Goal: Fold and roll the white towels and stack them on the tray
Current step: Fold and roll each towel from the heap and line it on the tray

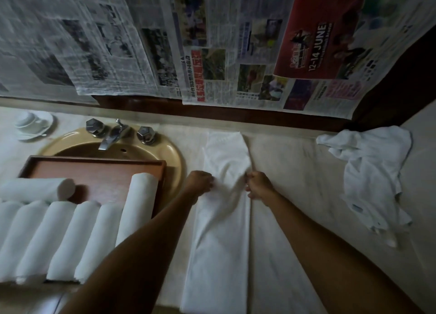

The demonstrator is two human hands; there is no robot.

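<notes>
A white towel [221, 243] folded into a long narrow strip lies on the counter, running away from me. My left hand [200, 181] grips its left edge and my right hand [258, 184] grips its right edge, about two thirds of the way up the strip. The cloth bunches between the two hands. To the left, a brown wooden tray [99, 172] rests over the sink and holds several rolled white towels [61, 238] side by side, with one more roll [35, 191] lying across them.
A crumpled pile of white towels [372, 179] lies on the counter at the right. The beige sink [174, 158] with a chrome tap [113, 134] is behind the tray. A white cup on a saucer [30, 125] stands far left. Newspaper [224, 42] covers the wall.
</notes>
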